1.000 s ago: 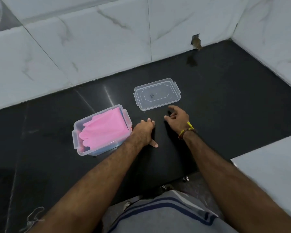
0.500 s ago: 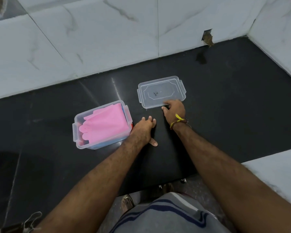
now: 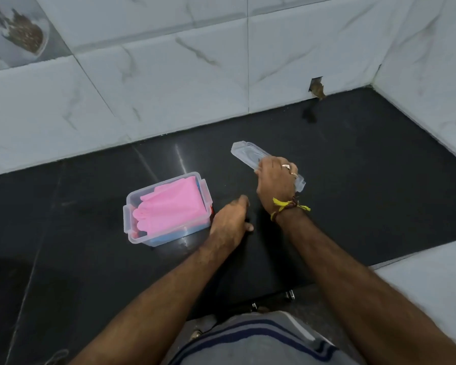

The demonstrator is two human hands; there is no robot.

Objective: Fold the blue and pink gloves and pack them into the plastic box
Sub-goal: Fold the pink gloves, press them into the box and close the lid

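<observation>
Looking at where things stand, the packing part seems basically done: the pink glove (image 3: 169,209) lies folded on top inside the plastic box (image 3: 128,217), and a strip of blue glove (image 3: 169,237) shows underneath it through the clear wall, so both colours appear to be in there (can't tell how neatly the blue one is folded, since it's mostly buried). The box sits on the dark tabletop (image 3: 353,180), well in front of the tiled wall (image 3: 169,88), with its side latches hanging loose. What's left, as far as I can judge, is just closing it up. The right hand (image 3: 276,185) is clamped on the clear lid (image 3: 245,154), fingers wrapped over one long edge, and the lid is tipped up on its side, off to the right of the box and apart from it. The left hand (image 3: 230,222) holds nothing; it rests loosely curled on the tabletop just beside the box's right end, maybe ready to steady it. So the remaining bit is swinging the lid over, lining it up with the rim, pressing down and snapping the latches. Only snag I'd guess at is the pink glove riding a little high near the rim and getting pinched.
</observation>
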